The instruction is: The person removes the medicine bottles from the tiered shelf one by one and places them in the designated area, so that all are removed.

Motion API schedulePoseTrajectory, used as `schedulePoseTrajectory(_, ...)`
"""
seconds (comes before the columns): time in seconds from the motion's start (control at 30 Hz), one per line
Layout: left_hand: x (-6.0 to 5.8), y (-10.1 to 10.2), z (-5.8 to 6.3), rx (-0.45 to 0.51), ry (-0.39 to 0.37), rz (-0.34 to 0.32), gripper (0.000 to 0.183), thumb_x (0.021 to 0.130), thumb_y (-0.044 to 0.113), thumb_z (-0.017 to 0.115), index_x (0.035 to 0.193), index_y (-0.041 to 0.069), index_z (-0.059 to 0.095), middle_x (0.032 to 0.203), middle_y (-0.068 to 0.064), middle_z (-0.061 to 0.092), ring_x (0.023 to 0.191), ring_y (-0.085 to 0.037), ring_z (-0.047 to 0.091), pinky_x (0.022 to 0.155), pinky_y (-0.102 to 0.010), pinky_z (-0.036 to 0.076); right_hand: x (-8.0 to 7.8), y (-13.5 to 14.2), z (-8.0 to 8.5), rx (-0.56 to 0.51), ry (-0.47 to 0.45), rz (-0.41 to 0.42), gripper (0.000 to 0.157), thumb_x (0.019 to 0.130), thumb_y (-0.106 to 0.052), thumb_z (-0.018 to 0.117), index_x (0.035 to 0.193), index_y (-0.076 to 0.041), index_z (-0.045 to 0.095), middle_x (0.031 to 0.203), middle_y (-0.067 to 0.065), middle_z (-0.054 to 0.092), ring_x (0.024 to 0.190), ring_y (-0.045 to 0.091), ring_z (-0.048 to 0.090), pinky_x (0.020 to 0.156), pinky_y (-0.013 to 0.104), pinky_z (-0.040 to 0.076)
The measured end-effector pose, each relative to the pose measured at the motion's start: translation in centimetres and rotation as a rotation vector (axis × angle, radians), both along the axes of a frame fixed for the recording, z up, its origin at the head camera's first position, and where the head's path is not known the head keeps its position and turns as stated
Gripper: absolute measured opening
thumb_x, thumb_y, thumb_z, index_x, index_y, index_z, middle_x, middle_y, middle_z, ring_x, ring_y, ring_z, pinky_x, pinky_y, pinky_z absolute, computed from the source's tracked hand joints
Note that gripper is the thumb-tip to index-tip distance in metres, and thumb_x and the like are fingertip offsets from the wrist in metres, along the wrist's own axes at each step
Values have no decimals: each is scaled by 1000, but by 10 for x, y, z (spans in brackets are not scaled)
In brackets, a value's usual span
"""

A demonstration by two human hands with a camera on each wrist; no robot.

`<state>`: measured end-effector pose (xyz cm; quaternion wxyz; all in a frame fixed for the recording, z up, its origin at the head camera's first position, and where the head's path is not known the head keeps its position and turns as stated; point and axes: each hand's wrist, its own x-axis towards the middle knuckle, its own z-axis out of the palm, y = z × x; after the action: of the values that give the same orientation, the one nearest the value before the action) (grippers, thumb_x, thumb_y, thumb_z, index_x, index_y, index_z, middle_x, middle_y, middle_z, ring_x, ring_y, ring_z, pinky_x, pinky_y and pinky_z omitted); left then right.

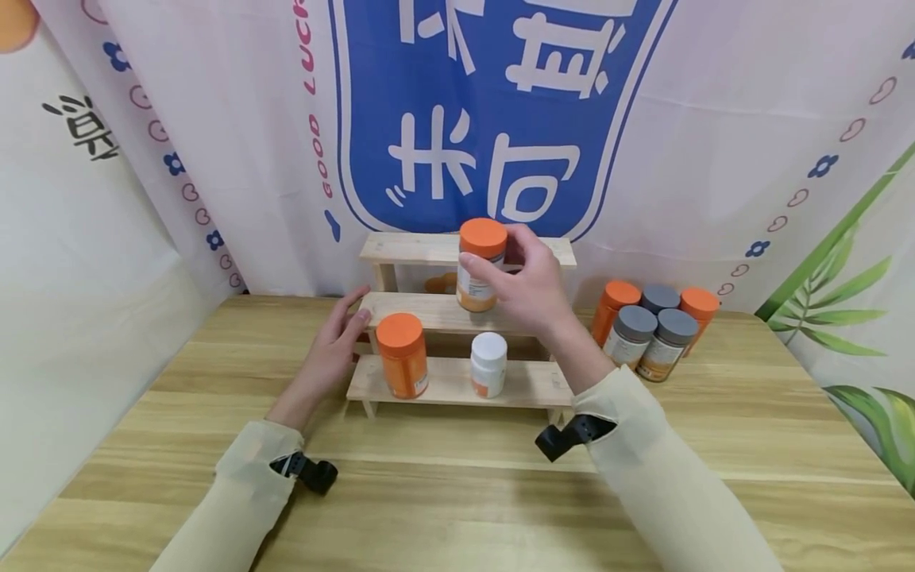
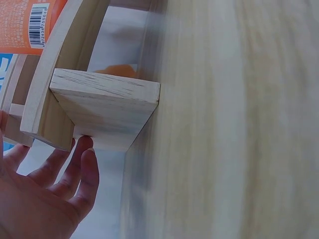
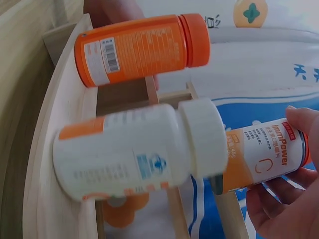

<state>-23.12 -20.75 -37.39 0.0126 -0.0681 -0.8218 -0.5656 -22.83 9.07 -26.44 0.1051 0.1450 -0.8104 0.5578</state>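
A three-step wooden display rack stands on the table. My left hand holds its left end, thumb and index finger at either side of the middle step's end; in the left wrist view the other fingers are bent beside the lower step. My right hand grips an orange-lidded supplement bottle, thumb in front and fingers behind. Its base is right at the middle step, and its white and orange label faces the right wrist camera. On the bottom step stand an orange supplement bottle and a smaller white bottle.
Right of the rack, several bottles with grey lids and orange lids stand close together, near my right forearm. A printed cloth hangs behind the wooden table. Both wrists wear black cameras.
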Motion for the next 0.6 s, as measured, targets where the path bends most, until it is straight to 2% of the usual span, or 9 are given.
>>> schedulePoseTrajectory(0.13, 0, 0, -1, 4, -1, 3, 60, 115, 46, 38, 170, 27, 25, 148, -26, 57, 106, -18, 64, 82, -38, 54, 3, 12, -2, -26, -4, -26, 57, 97, -39, 77, 144, -16, 57, 133, 5, 68, 118, 24, 62, 105, 44, 52)
schedulePoseTrajectory(0.4, 1, -1, 0, -4, -10, 10, 60, 115, 47, 37, 170, 26, 24, 147, -25, 56, 113, -26, 62, 84, -38, 53, 8, 36, -2, -60, 37, -43, 55, 97, -39, 77, 143, -15, 57, 135, 5, 67, 120, 22, 60, 107, 42, 49)
schedulePoseTrajectory(0.6, 0, 1, 0, 7, -10, -1, 60, 115, 45, 38, 170, 26, 24, 147, -25, 57, 107, -18, 64, 82, -37, 53, 13, 59, 1, -94, 83, -95, 53, 99, -36, 76, 143, -14, 59, 133, 5, 66, 117, 19, 59, 103, 35, 48)
